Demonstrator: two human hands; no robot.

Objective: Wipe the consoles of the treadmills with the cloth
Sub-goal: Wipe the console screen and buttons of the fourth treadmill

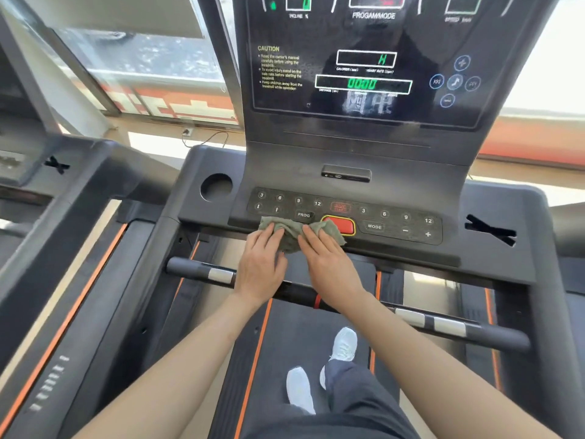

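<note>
A crumpled grey-green cloth (292,231) lies on the front edge of the treadmill console's button panel (389,217), just below the PROG key and partly over the red stop button (342,225). My left hand (261,267) presses on the cloth's left part with straight fingers. My right hand (329,264) presses on its right part, fingers flat. Above the panel rises the dark display screen (364,58) with green digits lit.
A round cup holder (216,186) sits left of the panel. The pulse handlebar (202,270) runs below my wrists. A second treadmill (63,191) stands close on the left. My feet in white shoes (343,343) stand on the belt. Windows lie behind.
</note>
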